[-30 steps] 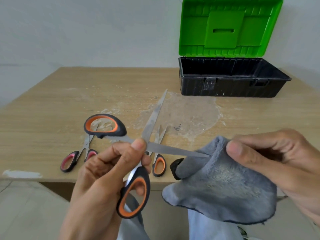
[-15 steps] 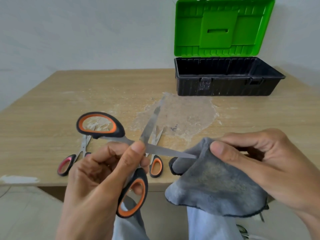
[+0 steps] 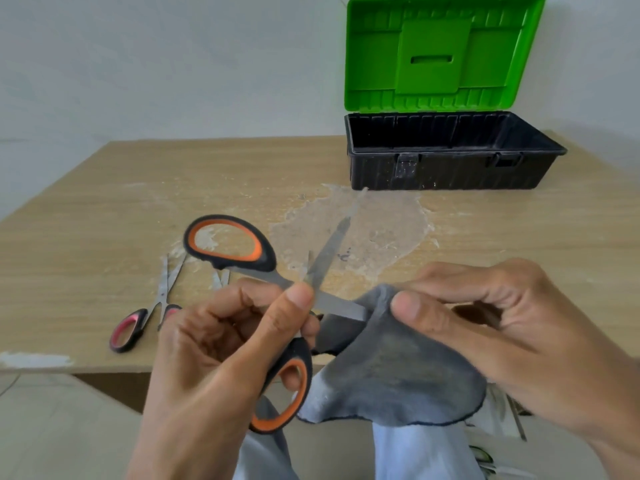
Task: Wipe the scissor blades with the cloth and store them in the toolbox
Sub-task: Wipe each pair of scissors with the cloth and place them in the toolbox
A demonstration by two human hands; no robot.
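My left hand point(image 3: 221, 344) grips a pair of orange-and-black scissors point(image 3: 239, 251) near the pivot, blades spread wide apart. One blade points up toward the toolbox; the other runs right into a grey cloth point(image 3: 391, 368). My right hand point(image 3: 491, 327) pinches the cloth around that blade, close to the pivot, hiding most of the blade. The black toolbox point(image 3: 450, 168) stands open at the table's back right, its green lid point(image 3: 440, 50) upright.
Small pink-handled scissors point(image 3: 138, 323) lie near the wooden table's front left edge point(image 3: 69, 367). Blades of another pair point(image 3: 220, 277) show behind my left hand. A worn pale patch marks the table's middle. My legs in light trousers are below.
My right hand has slid the cloth leftward along the lower blade toward the pivot, covering more of it. The view has shifted slightly.
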